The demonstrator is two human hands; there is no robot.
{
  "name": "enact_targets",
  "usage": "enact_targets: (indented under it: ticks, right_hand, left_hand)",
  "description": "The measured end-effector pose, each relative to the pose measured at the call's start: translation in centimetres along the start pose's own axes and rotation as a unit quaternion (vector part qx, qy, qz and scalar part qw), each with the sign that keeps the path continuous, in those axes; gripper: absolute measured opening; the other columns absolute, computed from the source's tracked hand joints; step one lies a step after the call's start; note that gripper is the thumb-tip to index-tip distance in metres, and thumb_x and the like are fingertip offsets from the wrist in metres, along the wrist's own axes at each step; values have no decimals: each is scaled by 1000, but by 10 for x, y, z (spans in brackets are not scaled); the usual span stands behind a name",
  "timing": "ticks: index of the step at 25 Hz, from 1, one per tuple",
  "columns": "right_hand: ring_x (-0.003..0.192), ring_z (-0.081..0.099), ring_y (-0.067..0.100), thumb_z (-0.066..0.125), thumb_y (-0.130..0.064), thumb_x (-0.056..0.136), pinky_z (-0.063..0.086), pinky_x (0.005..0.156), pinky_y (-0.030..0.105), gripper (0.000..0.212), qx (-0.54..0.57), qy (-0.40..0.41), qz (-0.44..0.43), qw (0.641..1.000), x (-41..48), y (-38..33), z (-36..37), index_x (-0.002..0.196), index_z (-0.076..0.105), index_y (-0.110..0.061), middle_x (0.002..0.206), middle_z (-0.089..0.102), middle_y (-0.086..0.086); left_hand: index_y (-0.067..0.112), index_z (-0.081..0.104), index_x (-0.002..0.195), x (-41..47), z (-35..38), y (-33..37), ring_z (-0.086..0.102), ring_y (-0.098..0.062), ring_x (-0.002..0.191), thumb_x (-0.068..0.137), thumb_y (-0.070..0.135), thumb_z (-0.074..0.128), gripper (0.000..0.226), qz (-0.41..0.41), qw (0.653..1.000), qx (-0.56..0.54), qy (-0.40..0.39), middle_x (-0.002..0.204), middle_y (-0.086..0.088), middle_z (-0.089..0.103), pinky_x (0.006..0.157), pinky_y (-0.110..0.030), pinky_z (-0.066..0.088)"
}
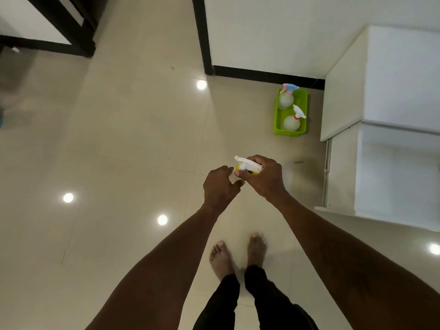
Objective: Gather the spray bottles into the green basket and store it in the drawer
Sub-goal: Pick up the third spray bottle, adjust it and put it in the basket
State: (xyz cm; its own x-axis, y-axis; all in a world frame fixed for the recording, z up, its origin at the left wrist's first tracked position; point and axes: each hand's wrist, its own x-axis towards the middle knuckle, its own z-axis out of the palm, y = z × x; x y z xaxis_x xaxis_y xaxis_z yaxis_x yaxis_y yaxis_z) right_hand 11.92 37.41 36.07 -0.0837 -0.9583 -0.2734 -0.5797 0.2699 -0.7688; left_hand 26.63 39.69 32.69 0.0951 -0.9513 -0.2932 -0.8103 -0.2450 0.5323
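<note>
A green basket [278, 116] stands on the floor by the white cabinet, far right of centre. Two clear round spray bottles sit upright in it: one with a pink and blue trigger head [286, 100] at the back, one with a white head and red collar [292, 122] in front. My right hand [265, 178] grips a third spray bottle [246, 164] by its white trigger head with a yellow collar; its body is hidden under my hands. Just left of it is my left hand [220, 186], fingers curled loosely and empty.
A white cabinet [390, 86] fills the right side, with a lower white unit [381, 177] in front of it. Black skirting [266, 76] lines the white wall behind the basket. Glossy beige floor tiles [133, 144] spread left. My bare feet [238, 256] stand below my hands.
</note>
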Motion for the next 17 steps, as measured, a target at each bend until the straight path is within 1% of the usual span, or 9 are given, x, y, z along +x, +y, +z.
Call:
enact_targets:
  ticks: [3, 6, 10, 13, 14, 15, 17]
  right_hand:
    - [69, 62, 6, 88, -46, 65, 47, 64, 19, 36, 0, 19, 1, 1000, 41, 1, -17, 90, 73, -25, 74, 69, -12]
    - [70, 63, 3, 87, -44, 67, 44, 63, 12, 33, 14, 32, 12, 999, 84, 8, -38, 91, 73, -26, 73, 70, -13]
    - [69, 63, -2, 87, -40, 68, 46, 65, 11, 31, 12, 46, 20, 999, 146, 25, -77, 91, 73, -27, 71, 69, -15]
    - [69, 60, -11, 89, -36, 69, 42, 64, 4, 31, 5, 64, 13, 998, 190, 33, -108, 93, 73, -23, 69, 64, -19]
    - [69, 60, -11, 89, -35, 70, 42, 64, 4, 31, 1, 67, 11, 998, 204, 36, -116, 93, 73, -23, 69, 62, -20]
    - [69, 60, -8, 88, -36, 70, 42, 65, 5, 30, -2, 67, 12, 998, 217, 39, -122, 93, 73, -22, 70, 62, -20]
    - [67, 61, 4, 88, -36, 71, 43, 66, 11, 30, -10, 76, 17, 997, 243, 45, -134, 94, 74, -20, 74, 67, -12]
  left_hand:
    - [25, 72, 103, 41, 5, 29, 69, -18, 87, 75, 57, 65, 43, 15, 1000, 0, -1, 91, 7, 75, 70, -32, 56]
    - [24, 72, 103, 84, 16, 59, 69, -19, 88, 76, 55, 61, 42, 29, 1000, 2, -7, 93, 6, 75, 70, -34, 57]
    - [22, 72, 102, 140, 36, 112, 68, -23, 88, 78, 47, 65, 36, 44, 999, -9, -17, 92, 4, 74, 69, -34, 54]
    - [20, 72, 100, 180, 48, 153, 68, -24, 87, 79, 39, 70, 29, 42, 998, -32, -18, 91, 3, 74, 66, -31, 50]
    - [19, 73, 101, 194, 53, 163, 68, -25, 89, 79, 38, 72, 29, 43, 998, -40, -18, 93, 2, 75, 68, -32, 51]
    - [17, 73, 105, 206, 59, 171, 69, -25, 95, 80, 37, 74, 32, 42, 998, -47, -18, 99, 0, 76, 73, -33, 52]
    - [17, 70, 119, 229, 71, 182, 66, -24, 111, 81, 41, 75, 46, 28, 998, -47, -23, 117, 0, 74, 87, -36, 53]
